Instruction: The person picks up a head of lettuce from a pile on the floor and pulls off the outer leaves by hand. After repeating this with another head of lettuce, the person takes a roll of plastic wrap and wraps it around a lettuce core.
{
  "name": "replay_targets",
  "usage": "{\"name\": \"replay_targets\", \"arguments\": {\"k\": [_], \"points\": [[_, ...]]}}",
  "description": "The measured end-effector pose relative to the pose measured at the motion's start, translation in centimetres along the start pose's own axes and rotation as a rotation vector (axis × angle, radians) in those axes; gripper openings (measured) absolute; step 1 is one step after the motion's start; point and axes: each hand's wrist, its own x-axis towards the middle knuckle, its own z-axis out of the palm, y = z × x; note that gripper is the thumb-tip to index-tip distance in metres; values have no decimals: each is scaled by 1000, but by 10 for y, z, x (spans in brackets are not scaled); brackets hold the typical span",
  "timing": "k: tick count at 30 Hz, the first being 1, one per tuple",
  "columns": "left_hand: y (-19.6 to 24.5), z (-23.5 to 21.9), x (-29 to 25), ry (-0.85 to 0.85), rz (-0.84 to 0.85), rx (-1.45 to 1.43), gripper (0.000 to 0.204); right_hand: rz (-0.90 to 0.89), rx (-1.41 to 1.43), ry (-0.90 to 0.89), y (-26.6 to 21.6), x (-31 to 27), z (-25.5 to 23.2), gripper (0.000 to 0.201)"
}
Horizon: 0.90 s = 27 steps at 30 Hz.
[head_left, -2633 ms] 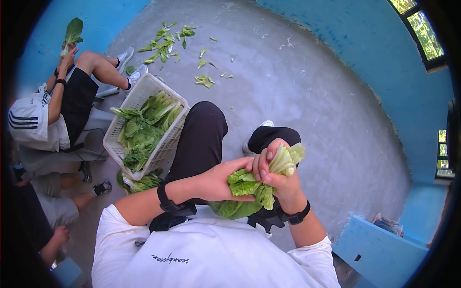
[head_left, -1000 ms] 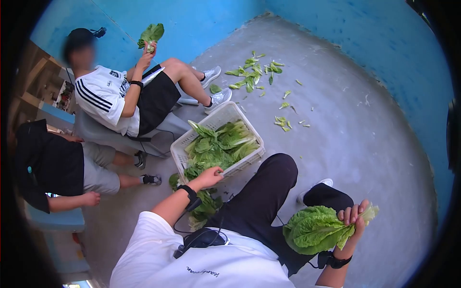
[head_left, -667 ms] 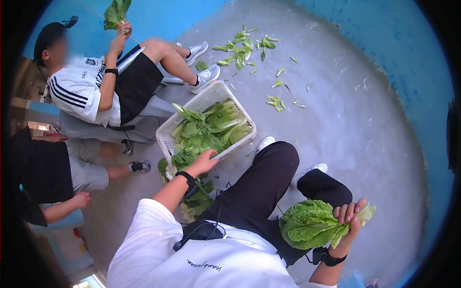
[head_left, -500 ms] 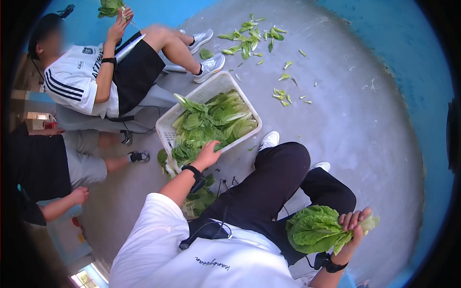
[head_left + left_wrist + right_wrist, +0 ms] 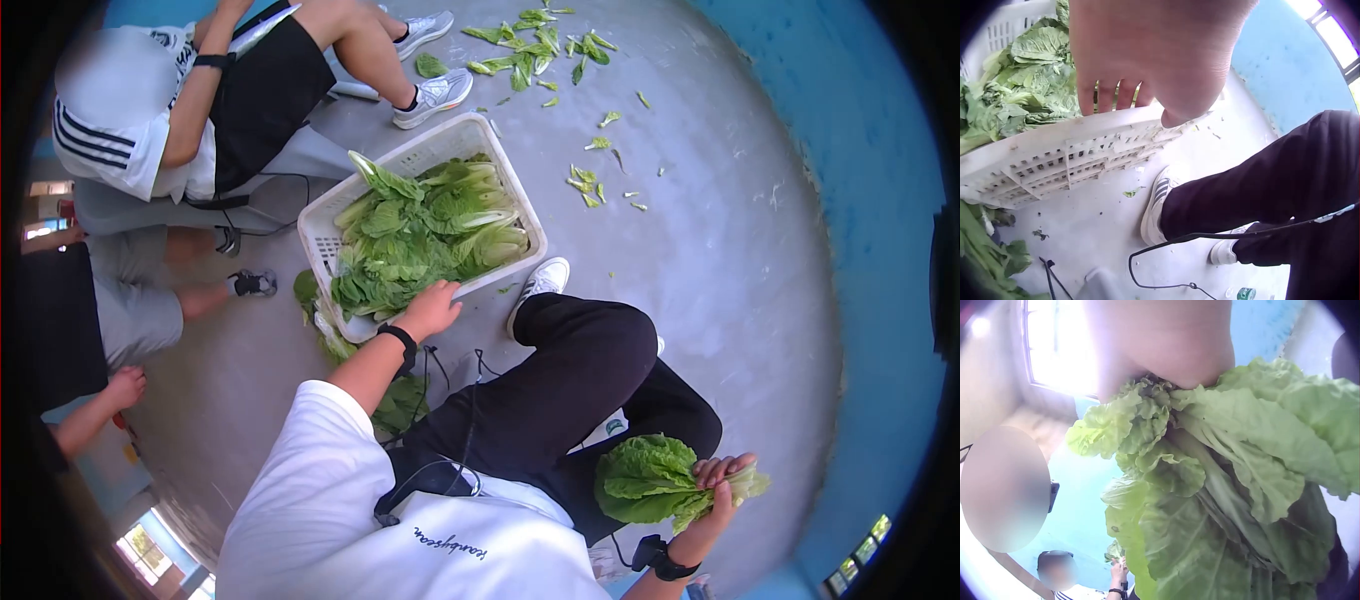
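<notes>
Left hand (image 5: 430, 310) is down at the white basket (image 5: 325, 240), fingers laid over the near rim and reaching into the heap of greens (image 5: 430, 235). The left wrist view confirms it: fingers (image 5: 1110, 94) hang straight over the slotted wall, tips just inside above the leaves, thumb on the outside. Nothing is pinched or lifted there, so that hand reads as loose and unclenched, touching the rim only.

Right hand (image 5: 722, 478) is out wide, well apart from the basket on the far side of the person's knees, and it grips a full head of leafy cabbage (image 5: 645, 480) by the pale stem end, fingers curled round it. The long axis runs stem-at-the-hand, leaves fanning back towards the body. In the right wrist view the cabbage (image 5: 1222, 487) fills the frame, leaves hanging away from the palm.

The relation that counts: the basket sits on the floor ahead and to the left of the person, so the left hand is by far the nearer one, already on it; the held cabbage lies across the body from it. Any move from right hand to basket would have to cross over the dark trouser legs (image 5: 560, 380).

Loose leaf scraps (image 5: 530, 45) litter the floor beyond the basket, and another seated person (image 5: 190, 90) is just beside its far corner.
</notes>
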Motion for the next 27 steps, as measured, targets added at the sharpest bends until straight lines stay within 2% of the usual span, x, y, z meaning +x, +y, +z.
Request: {"name": "replay_targets", "arguments": {"k": [4, 7, 10, 13, 16, 19, 22, 23, 26, 27], "points": [[-12, 3, -3, 16, 61, -58, 52, -14, -15, -41, 2, -2, -2, 33], [-16, -1, -12, -17, 40, -132, 56, -91, -34, -32, 1, -5, 2, 31], [-29, 8, -19, 18, 80, -173, 59, -130, 23, 59, 0, -7, 10, 34], [-34, 15, -22, 46, 49, -136, 61, -139, 31, 0, -1, -9, 6, 26], [-38, 22, -19, 155, 50, -157, 48, -139, 4, -12, -1, -12, -1, 26], [-41, 19, -14, 286, 26, -275, 27, -144, -7, -9, -3, -19, -6, 25], [-52, 15, -6, 389, -156, -570, 11, -135, -1, 11, -5, -23, -5, 25], [-56, 14, -6, 448, -186, -566, 11, -133, -1, 20, -5, -25, -4, 25], [-58, -4, -16, 370, -313, -671, 12, -134, -5, 35, -8, -28, 0, 24], [-64, -1, -19, 432, -227, -634, 15, -138, -10, 34, -8, -29, 0, 24]]}}
